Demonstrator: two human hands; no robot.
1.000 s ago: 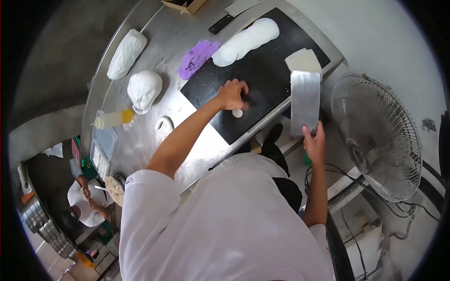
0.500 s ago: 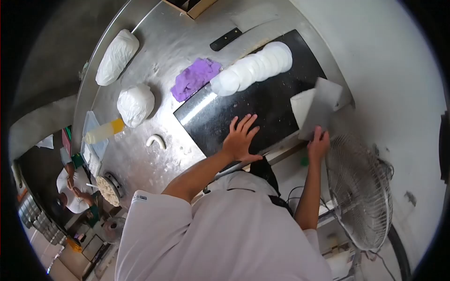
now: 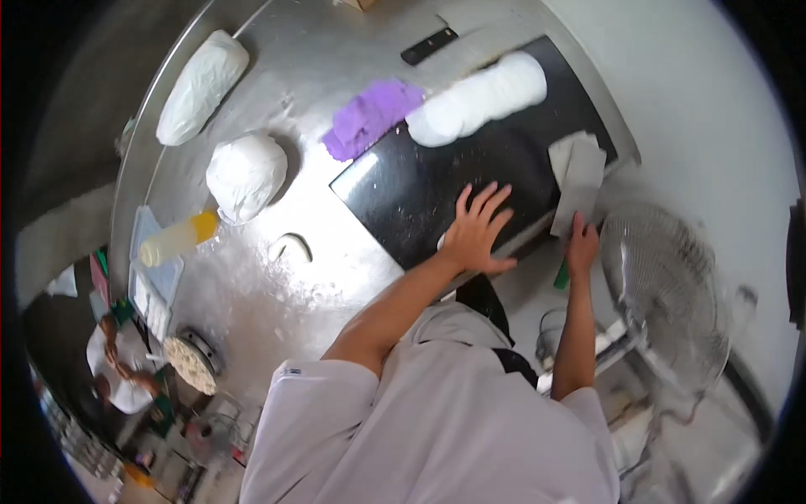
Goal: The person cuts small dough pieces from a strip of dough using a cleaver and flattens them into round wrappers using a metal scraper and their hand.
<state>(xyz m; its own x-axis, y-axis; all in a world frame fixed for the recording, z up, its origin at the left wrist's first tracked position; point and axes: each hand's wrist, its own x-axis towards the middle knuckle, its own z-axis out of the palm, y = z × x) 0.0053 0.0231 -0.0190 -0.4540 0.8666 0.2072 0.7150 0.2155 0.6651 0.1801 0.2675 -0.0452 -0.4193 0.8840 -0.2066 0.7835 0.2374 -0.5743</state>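
My left hand [image 3: 480, 228] is spread over the near edge of the black board [image 3: 378, 202], fingers apart. A small white edge, perhaps dough, shows beside its palm. My right hand [image 3: 581, 245] grips the near end of a wide grey blade [image 3: 579, 193] at the board's right side; its handle is hidden. The blade overlaps a folded white cloth [image 3: 561, 153]. A row of overlapping thin white dough rounds [image 3: 478, 97] lies along the board's far side. Purple dough [image 3: 369, 118] sits at the board's far left corner.
On the metal table [image 3: 336, 286] are white bagged bundles [image 3: 246, 176], a curved dough strip [image 3: 290, 247], a yellow-capped bottle [image 3: 176, 239], a plastic tray [image 3: 143, 223] and a black-handled knife [image 3: 428, 46]. A wire fan [image 3: 663, 294] stands right. Another person [image 3: 122, 370] is at far left.
The view has shifted. The grey blade has turned and shows narrower, still in my right hand. My left hand stays spread, and a white edge now shows beside its palm.
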